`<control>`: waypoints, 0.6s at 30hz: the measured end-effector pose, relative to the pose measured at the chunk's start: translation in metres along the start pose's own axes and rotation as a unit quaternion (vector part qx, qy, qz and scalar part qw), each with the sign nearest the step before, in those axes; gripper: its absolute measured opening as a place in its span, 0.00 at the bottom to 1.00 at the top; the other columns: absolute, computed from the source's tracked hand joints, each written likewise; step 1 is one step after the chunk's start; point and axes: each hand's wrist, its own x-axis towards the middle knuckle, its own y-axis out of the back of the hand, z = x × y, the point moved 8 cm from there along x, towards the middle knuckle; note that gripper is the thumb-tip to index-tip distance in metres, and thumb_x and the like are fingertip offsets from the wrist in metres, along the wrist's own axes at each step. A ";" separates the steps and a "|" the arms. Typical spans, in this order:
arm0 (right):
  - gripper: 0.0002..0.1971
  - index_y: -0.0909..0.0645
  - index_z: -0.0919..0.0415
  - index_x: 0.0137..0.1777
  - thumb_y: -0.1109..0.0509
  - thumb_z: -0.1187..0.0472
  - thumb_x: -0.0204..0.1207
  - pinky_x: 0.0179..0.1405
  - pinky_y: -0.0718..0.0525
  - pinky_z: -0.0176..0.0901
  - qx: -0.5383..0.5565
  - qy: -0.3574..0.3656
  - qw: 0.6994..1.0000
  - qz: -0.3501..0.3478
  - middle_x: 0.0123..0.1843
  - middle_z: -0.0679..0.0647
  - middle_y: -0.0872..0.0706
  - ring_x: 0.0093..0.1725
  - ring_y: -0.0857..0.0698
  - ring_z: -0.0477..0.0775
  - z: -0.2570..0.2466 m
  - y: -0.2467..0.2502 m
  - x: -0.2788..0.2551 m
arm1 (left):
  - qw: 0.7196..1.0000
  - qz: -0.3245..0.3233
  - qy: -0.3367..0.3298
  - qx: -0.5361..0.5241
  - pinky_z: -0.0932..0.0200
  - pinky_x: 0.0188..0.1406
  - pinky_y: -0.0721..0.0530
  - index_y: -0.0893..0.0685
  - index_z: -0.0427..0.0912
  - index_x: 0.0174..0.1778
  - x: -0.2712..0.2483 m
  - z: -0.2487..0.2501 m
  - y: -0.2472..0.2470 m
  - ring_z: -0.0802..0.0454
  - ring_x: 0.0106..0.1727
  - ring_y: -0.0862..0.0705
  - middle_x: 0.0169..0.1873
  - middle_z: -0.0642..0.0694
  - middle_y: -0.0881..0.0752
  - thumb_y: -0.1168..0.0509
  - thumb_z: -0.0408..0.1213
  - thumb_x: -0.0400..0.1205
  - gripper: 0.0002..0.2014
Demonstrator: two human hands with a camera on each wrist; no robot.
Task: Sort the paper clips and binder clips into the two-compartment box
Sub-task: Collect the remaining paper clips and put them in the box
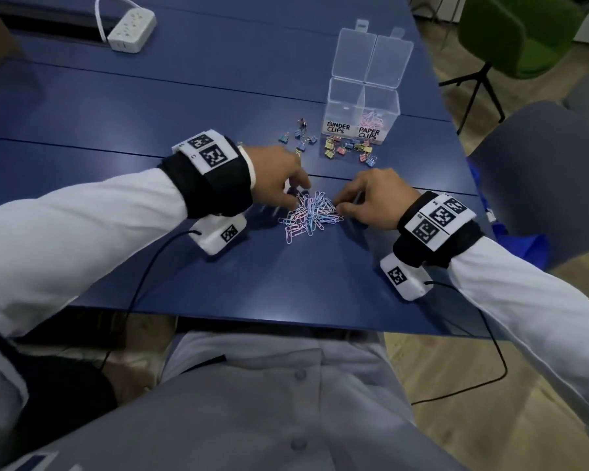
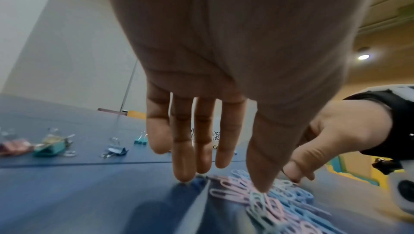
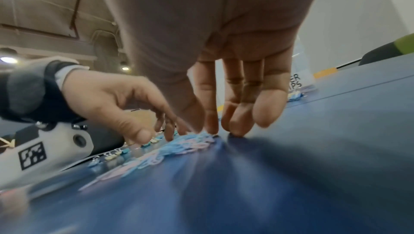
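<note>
Both hands, left (image 1: 279,175) and right (image 1: 374,198), fingers extended, touching paper clip pile (image 1: 310,215), gripping nothing. Box (image 1: 361,110) at 1 o'clock, lids open: "PAPER CLIPS" compartment holds pink clips; "BINDER CLIPS" compartment's contents unclear.

1. The table (image 1: 150,107) has a smooth, faintly glossy blue top.
2. The two-compartment box (image 1: 361,107) is clear, shiny plastic with white paper labels.
3. Just before the box, the binder clips (image 1: 349,147) show painted bodies and bright wire handles.
4. The paper clips (image 1: 308,215) look coated in smooth pastel plastic.
5. The sleeves (image 1: 82,226) are white matt cloth.
</note>
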 end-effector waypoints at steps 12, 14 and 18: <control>0.16 0.11 0.50 0.58 0.22 0.52 0.70 0.44 0.24 0.38 -0.055 0.022 0.998 -0.024 0.44 0.51 0.12 0.45 0.16 0.49 -0.033 -0.019 0.009 | 1.000 -0.003 0.011 0.024 0.56 0.43 0.25 0.19 0.42 0.57 -0.029 0.034 -0.024 0.41 0.51 0.18 0.53 0.41 0.21 0.34 0.53 0.78 0.20; 0.14 0.10 0.52 0.56 0.22 0.57 0.71 0.46 0.21 0.38 -0.047 0.019 0.999 -0.012 0.47 0.53 0.09 0.44 0.15 0.50 -0.035 -0.017 0.008 | 0.999 -0.005 0.017 0.029 0.54 0.42 0.24 0.17 0.41 0.53 -0.027 0.035 -0.021 0.41 0.52 0.18 0.52 0.41 0.20 0.35 0.51 0.79 0.17; 0.11 0.09 0.56 0.54 0.21 0.61 0.70 0.49 0.20 0.34 -0.018 0.011 1.000 0.017 0.48 0.54 0.08 0.45 0.12 0.50 -0.031 -0.008 0.006 | 0.999 0.001 0.032 0.038 0.52 0.39 0.20 0.15 0.40 0.51 -0.023 0.034 -0.021 0.41 0.50 0.16 0.49 0.41 0.18 0.35 0.48 0.79 0.15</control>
